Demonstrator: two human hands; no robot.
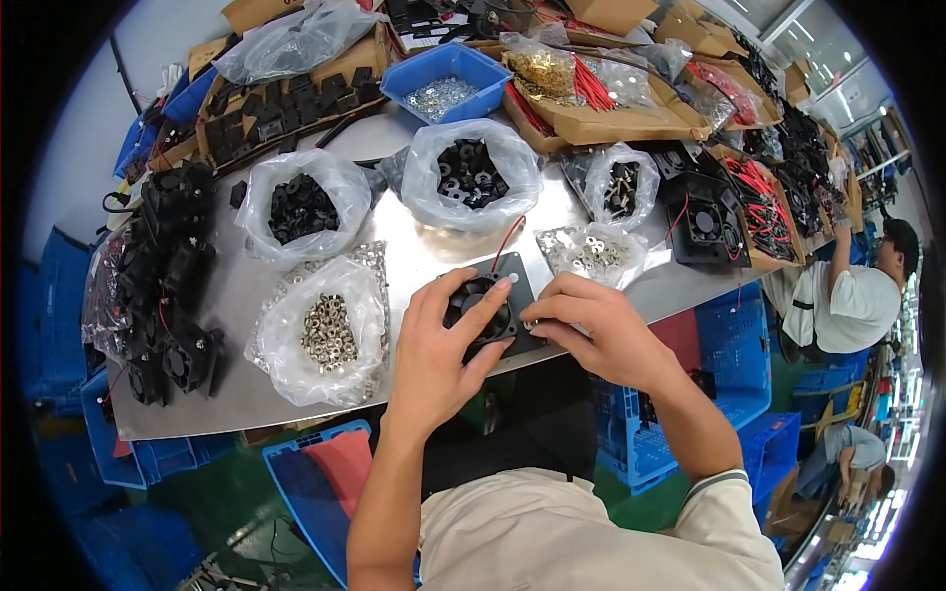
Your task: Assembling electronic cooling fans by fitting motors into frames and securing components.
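A small black cooling fan (461, 301) with a red wire lies on a dark flat plate (511, 266) at the table's near edge. My left hand (434, 345) grips the fan, fingers across its top and thumb along its near side. At the plate's right edge, my right hand (609, 333) pinches a small shiny metal piece (532, 323), apparently a nut, partly hidden by the fingertips. Left of my left hand stands an open plastic bag of metal nuts (328, 333). Just beyond my right hand lies a bag of small metal parts (593, 254).
Bags of black plastic parts (304, 209) and of black parts with washers (471, 172) stand farther back. A blue bin (448, 94) holds small metal hardware. Black fans (177, 286) are piled at left; another fan unit (704, 222) stands right. Other people (852, 300) work at right.
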